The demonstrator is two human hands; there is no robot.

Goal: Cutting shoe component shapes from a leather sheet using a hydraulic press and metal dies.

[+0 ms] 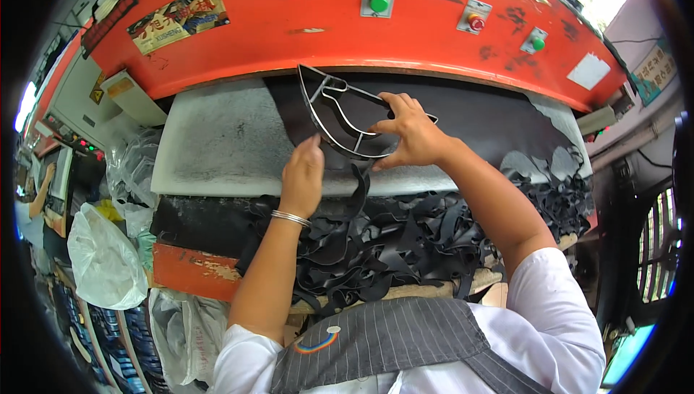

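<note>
A steel cutting die (324, 131), a curved frame of thin metal strip with cross-braces and a smaller loop inside, lies on a sheet of dark leather (477, 119). My right hand (413, 134) grips the die at its right part, fingers over the far rim and thumb at the near side. My left hand (302, 177) is beside the die's lower left edge, its fingers curled together by the leather's near edge. Whether anything is between those fingers is hidden. The leather covers the middle and right of a pale cutting board (213, 144).
A red press beam (289, 29) with green and red buttons spans the far side, close above the board. Dark leather scraps (405, 238) heap along the board's near edge. Clear plastic bags (108, 257) are at the left. Another person (35, 202) is at the far left.
</note>
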